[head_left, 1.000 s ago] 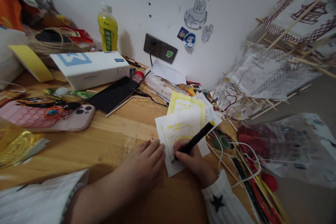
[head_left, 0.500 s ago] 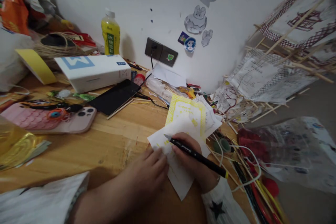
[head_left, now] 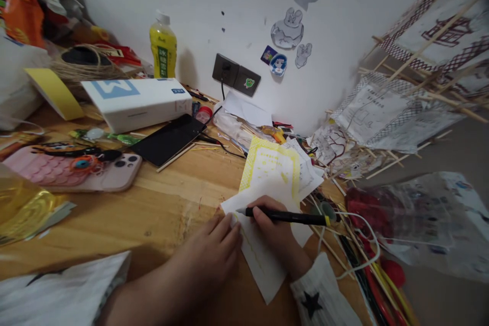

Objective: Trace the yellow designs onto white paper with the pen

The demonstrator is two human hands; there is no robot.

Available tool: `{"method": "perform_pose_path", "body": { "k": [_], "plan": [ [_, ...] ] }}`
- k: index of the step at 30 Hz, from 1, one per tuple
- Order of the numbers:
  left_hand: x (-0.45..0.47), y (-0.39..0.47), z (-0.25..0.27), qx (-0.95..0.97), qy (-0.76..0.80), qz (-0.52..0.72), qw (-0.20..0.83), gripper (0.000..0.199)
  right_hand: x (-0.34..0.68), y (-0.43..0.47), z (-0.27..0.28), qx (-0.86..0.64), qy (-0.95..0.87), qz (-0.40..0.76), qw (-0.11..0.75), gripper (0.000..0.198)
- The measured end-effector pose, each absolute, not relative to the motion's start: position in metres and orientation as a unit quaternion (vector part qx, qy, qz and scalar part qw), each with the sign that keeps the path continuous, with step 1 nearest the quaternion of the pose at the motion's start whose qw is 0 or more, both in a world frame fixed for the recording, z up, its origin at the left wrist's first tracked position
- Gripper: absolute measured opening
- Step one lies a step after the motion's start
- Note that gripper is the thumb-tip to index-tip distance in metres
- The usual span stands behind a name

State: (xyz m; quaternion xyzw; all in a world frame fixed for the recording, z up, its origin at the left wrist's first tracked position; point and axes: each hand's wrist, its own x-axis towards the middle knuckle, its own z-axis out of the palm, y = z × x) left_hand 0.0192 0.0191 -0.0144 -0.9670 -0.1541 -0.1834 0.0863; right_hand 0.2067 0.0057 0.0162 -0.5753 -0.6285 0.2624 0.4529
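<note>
My right hand (head_left: 275, 229) is closed around a black marker pen (head_left: 294, 215) with a yellow end. The pen lies nearly level, its grey tip close to the top left of a white sheet of paper (head_left: 265, 275) with faint yellow lines. My left hand (head_left: 216, 247) has its fingers bent together on the left edge of that sheet, holding it against the wooden table (head_left: 168, 219). Partly under the sheet lies a paper with a yellow patterned border (head_left: 250, 163). Whether the pen tip touches the sheet, I cannot tell.
A pink phone (head_left: 128, 170), a black tablet (head_left: 168, 140), a white box (head_left: 145, 104) and a yellow drink bottle (head_left: 163, 46) stand or lie to the left. Sticks and a white cable (head_left: 376, 252) crowd the right side, beside a stick-and-paper frame (head_left: 367, 112).
The marker has swung from a steep slant to nearly level. My right hand has turned with it, and the white sheet has shifted slightly right and downward.
</note>
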Motion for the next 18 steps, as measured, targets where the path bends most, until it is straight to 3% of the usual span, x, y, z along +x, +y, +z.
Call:
{"method": "perform_pose_path", "body": {
  "k": [8, 11, 14, 18],
  "plan": [
    [0.0184, 0.0203, -0.0124, -0.961, -0.142, -0.216, 0.100, 0.024, 0.2083, 0.0055, 0.0133, -0.578, -0.632, 0.269, 0.440, 0.015],
    [0.0188, 0.0206, -0.0122, -0.963, -0.141, -0.211, 0.093, 0.023, 0.2083, 0.0048, 0.0129, -0.566, -0.616, 0.276, 0.472, 0.008],
    [0.0182, 0.0202, -0.0117, -0.967, -0.143, -0.192, 0.082, 0.022, 0.2078, 0.0049, 0.0148, -0.551, -0.601, 0.259, 0.518, 0.016],
    [0.0180, 0.0204, -0.0132, -0.967, -0.143, -0.195, 0.079, 0.022, 0.2097, 0.0074, 0.0133, -0.548, -0.612, 0.260, 0.507, 0.016]
  ]
}}
